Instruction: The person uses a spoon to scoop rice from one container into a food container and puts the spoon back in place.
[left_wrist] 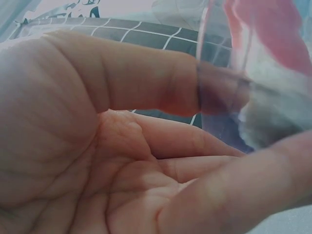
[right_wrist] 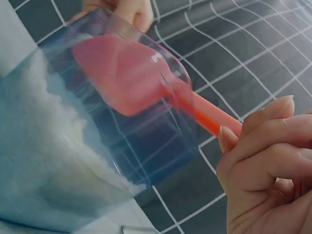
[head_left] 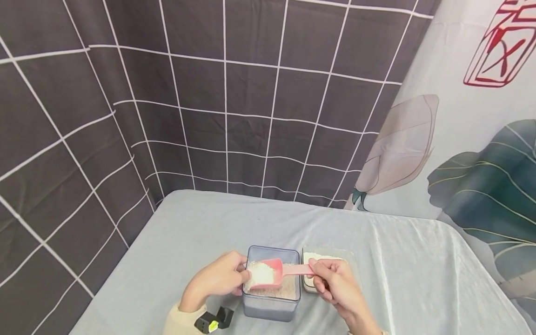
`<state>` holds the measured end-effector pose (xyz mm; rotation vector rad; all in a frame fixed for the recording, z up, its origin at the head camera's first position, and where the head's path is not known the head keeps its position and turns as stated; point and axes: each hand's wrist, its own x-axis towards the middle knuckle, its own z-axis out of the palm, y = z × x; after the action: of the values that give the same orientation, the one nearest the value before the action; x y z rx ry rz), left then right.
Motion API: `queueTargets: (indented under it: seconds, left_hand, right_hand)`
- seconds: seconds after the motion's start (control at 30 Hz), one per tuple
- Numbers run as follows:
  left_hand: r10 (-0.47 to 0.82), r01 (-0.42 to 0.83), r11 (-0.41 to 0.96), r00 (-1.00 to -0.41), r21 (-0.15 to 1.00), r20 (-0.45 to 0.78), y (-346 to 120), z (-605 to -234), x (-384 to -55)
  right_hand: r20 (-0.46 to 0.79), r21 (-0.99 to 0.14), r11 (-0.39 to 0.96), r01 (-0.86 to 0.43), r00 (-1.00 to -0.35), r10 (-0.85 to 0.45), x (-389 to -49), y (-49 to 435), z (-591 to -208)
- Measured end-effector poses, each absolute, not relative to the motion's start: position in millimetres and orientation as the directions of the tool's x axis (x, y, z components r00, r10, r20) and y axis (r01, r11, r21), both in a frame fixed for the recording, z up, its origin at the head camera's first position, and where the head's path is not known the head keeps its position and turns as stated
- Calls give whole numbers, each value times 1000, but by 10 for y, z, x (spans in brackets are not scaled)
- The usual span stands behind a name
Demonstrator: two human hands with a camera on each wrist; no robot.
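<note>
My right hand (head_left: 335, 284) pinches the handle of a pink scoop (head_left: 297, 270) between thumb and fingers. White, rice-like grains (head_left: 261, 273) fill the scoop's bowl, which lies over the opening of a blue-tinted clear square container (head_left: 272, 309). Below the bowl, the container holds a pale grainy mass (head_left: 289, 289). At the container's left wall, my left hand (head_left: 222, 278) grips the rim, its thumb seen through the wall in the left wrist view. The right wrist view shows the scoop (right_wrist: 126, 73) through the clear side, above a sloping white heap (right_wrist: 53, 131).
A second clear container (head_left: 307, 251) with white grains stands just right of the blue-tinted one, partly hidden by my right hand. Both rest on a light grey cloth-covered table (head_left: 201, 223). A dark gridded curtain (head_left: 251, 93) hangs behind.
</note>
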<state>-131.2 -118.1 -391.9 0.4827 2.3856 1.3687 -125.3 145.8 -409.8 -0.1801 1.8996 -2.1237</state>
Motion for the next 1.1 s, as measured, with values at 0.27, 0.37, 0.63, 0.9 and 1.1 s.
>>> queueTargets:
  seconds: [0.27, 0.37, 0.63, 0.9, 1.1]
  left_hand:
    - [442, 116, 492, -887, 863, -133, -1185, -3922, -1304]
    - [437, 114, 495, -890, 862, -133, -1188, -3926, -1306]
    - [435, 107, 496, -889, 862, -140, -1192, -3938, -1307]
    - [457, 117, 470, -880, 875, -128, -1182, -3912, -1305]
    - [452, 109, 473, -882, 874, -134, -1180, -3911, -1307]
  right_hand:
    - [-57, -987, -127, 102, -948, -314, -1292, 1626, -4097]
    - [-49, -987, -128, 93, -948, -313, -1302, 1662, -4093]
    - [-52, -982, -152, 109, -941, -335, -1309, 1707, -4091]
    - [-44, -982, -160, 104, -939, -340, -1315, 1729, -4092]
    - [-35, -977, -183, 106, -935, -352, -1308, 1769, -4075]
